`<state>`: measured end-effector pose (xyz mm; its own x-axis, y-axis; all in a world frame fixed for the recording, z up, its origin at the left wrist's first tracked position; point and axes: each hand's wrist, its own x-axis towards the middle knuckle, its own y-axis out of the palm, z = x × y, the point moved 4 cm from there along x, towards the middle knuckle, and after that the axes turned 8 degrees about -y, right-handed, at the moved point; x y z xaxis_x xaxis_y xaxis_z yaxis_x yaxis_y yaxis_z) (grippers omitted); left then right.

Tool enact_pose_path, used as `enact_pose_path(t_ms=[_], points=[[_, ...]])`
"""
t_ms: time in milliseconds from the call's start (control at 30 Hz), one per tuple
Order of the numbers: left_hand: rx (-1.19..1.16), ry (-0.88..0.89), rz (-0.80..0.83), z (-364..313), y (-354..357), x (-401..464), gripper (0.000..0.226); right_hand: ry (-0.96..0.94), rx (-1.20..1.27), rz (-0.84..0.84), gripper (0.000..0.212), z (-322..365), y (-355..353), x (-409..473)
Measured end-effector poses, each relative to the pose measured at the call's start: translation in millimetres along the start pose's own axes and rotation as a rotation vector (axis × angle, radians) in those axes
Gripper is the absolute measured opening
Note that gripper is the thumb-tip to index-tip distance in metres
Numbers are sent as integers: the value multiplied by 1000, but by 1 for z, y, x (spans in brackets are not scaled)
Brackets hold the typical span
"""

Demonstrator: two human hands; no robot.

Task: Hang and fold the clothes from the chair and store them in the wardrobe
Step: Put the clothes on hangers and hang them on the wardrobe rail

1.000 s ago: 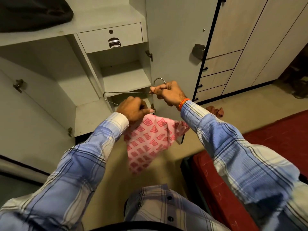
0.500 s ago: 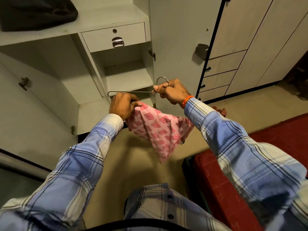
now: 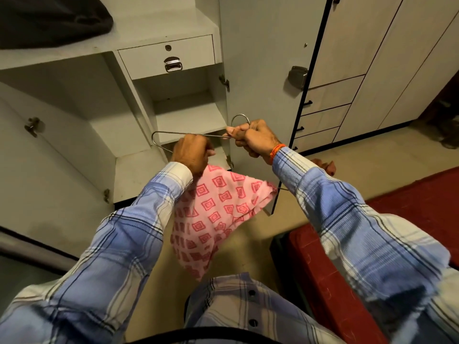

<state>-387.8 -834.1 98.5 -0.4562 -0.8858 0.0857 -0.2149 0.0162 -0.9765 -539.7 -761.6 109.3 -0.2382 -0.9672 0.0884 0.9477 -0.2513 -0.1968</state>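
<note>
My right hand (image 3: pixel 253 137) clenched around neck of wire hanger (image 3: pixel 173 134), just below hook. My left hand (image 3: pixel 192 155) grips pink patterned cloth (image 3: pixel 213 214) at hanger's lower bar; cloth hangs down between my forearms. Open wardrobe (image 3: pixel 188 120) in front, dark garment (image 3: pixel 49 18) on top shelf.

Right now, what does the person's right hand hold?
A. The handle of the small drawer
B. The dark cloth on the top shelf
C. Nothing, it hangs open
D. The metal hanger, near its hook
D: the right hand is curled round the metal hanger just below its hook, while the left hand grips the pink patterned cloth at the hanger's lower bar.
</note>
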Motion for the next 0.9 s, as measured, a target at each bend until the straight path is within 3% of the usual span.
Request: enact_pose_path(t_ms=[100,200,300,433,633,800,900], points=[[-222,194,318,-21,9,-15,26,1,5,22,37,-2,2,2],[-219,282,443,-35,21,-26,33,20,-3,29,37,-6,3,4],[-165,322,432,-39,29,-29,33,17,31,49,28,-6,4,2],[-251,197,395,-37,28,-26,24,21,44,66,28,-6,5,2],[-224,-157,38,-38,25,-14,26,32,73,65,47,-3,12,3],[-73,-71,214,-46,39,-11,25,14,13,63,26,-1,9,2],[-66,4,191,-41,38,-16,32,4,-28,29,21,-4,5,2]])
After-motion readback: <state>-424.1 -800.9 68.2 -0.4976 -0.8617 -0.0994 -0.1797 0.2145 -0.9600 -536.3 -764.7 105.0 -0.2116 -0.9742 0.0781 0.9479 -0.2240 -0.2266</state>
